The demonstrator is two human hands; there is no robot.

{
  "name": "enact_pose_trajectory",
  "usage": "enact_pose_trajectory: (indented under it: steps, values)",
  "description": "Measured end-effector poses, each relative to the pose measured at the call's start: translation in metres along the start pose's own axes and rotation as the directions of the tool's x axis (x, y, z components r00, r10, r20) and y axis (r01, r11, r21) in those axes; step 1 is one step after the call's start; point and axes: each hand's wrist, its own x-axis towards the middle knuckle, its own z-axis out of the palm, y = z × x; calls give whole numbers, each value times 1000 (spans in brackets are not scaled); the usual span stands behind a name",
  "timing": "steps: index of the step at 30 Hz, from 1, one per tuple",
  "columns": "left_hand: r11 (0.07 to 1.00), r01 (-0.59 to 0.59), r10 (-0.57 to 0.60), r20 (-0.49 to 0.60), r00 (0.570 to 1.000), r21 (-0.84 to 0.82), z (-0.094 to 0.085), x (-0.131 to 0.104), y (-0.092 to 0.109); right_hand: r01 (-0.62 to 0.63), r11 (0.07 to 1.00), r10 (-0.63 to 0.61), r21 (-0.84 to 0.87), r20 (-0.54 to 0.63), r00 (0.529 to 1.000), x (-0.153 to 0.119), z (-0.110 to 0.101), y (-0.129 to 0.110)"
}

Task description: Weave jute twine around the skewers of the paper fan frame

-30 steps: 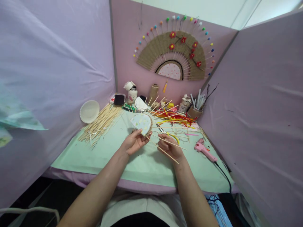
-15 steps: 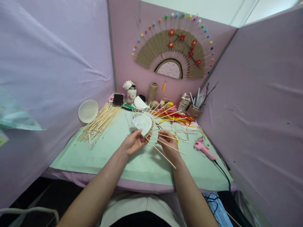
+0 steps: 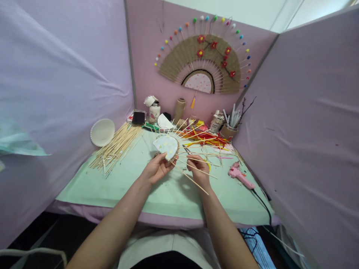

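My left hand is closed on the lower edge of a half-round fan base, thumb on its face. Pale patterned cloth covers the base, and thin bamboo sticks fan out from its curved rim. To the right, my right hand has its fingers curled in a pinch on one of the sticks, near the base. Other sticks cross over and below this hand. Scissors with a yellow handle lie just behind it, partly hidden.
Loose bamboo sticks lie in a pile at left beside a white bowl. A pink glue gun rests at right. Red and yellow pipe cleaners, a jar and a pot of glue sticks stand behind. A finished fan hangs on the back wall.
The view has shifted slightly. My left hand still holds the fan base, and my right hand stays beside the lower sticks with almost no movement.
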Motion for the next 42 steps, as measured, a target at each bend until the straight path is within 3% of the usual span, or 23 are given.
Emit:
enact_pose_trajectory:
  steps: [5,9,13,22,26,29,33,36,42]
  values:
    - [999,46,-46,-4,999,-18,0,0,2,53,999,-51,-7,165,985,-6,0,-10]
    - [997,81,-81,11,997,-8,0,0,1,-3,1000,0,10,257,966,-11,0,-8]
    - [996,90,-90,22,996,18,0,-1,-1,16,995,13,-97,291,956,-10,2,-1]
    - [995,79,-85,96,992,64,2,-3,-4,253,929,-227,-271,122,966,-13,3,-3]
    - [994,90,-97,114,989,66,3,-5,-5,286,903,-294,-320,24,955,-17,5,-5]
    - [995,87,-94,139,986,57,4,-6,-4,235,926,-250,-295,-14,968,-15,7,-2]
    - [992,99,-113,195,974,81,3,-8,-6,69,985,-86,-157,-107,991,-10,8,4]
    - [988,106,-129,218,967,113,3,-9,-8,-19,996,10,-85,-102,995,-7,8,6]
    - [987,120,-139,195,971,103,5,-9,-11,25,979,-47,-200,-109,993,-7,4,6]
